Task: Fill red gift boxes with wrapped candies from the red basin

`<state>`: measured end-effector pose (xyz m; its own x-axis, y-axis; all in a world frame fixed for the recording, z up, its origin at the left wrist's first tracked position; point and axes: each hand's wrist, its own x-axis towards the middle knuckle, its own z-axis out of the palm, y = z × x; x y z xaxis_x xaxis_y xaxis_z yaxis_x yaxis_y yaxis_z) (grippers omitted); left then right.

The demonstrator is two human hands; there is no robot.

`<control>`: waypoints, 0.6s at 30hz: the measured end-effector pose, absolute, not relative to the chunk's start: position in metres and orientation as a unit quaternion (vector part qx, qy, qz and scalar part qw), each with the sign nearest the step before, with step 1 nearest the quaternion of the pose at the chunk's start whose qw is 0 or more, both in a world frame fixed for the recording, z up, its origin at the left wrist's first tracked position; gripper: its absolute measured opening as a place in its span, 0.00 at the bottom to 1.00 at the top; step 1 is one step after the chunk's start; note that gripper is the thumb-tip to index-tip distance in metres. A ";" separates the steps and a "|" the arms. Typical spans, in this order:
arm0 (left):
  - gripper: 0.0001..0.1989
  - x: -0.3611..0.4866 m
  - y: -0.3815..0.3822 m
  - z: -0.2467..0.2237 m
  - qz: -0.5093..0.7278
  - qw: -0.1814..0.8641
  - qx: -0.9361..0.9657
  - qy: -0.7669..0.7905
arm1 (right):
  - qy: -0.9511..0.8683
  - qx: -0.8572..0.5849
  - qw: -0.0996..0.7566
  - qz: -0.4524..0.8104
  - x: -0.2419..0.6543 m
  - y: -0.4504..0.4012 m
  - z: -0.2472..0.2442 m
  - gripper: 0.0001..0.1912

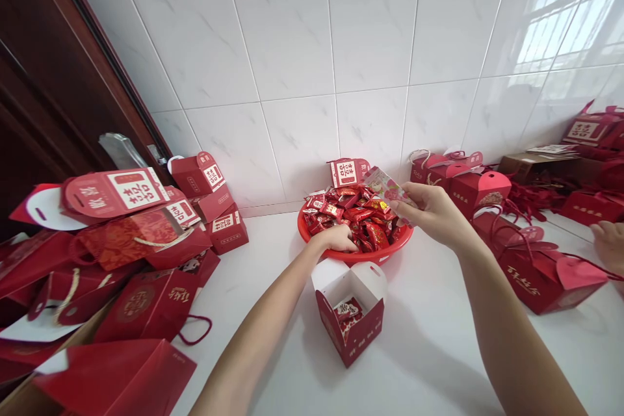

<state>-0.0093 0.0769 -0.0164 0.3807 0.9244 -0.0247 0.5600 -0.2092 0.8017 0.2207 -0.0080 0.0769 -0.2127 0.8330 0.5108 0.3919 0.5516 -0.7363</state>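
My left hand (336, 239) reaches into a red bowl (390, 249) heaped with wrapped candies (361, 213). Its fingers are curled down among the wrappers, and what they grip, if anything, is hidden. My right hand (425, 208) pinches a small see-through packet with a pink and green print (385, 186) above the bowl's right side. Just in front of the bowl stands a red gift box (366, 331), its white-lined flaps open. A few red and white wrapped pieces (349, 312) lie inside it.
Folded and piled red boxes (141, 302) crowd the left side. Another box (347, 172) stands behind the bowl by the tiled wall. Several closed boxes with cord handles (531, 273) line the right. At the far right edge another person's hand (609, 244) shows.
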 end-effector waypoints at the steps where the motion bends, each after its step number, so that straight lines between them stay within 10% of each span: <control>1: 0.08 -0.012 0.075 -0.012 0.234 0.390 0.738 0.499 | -0.742 -0.410 0.473 0.238 0.221 -0.007 0.077 0.19; 18: 0.06 -0.034 0.058 0.011 0.438 0.493 0.587 0.470 | -0.556 -0.333 0.521 0.556 0.168 0.048 0.008 0.22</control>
<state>-0.0342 0.0579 0.0109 0.1753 0.9832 0.0506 0.1209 -0.0725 0.9900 0.1685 0.0483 0.0084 -0.2359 0.9489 0.2095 -0.2091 0.1610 -0.9646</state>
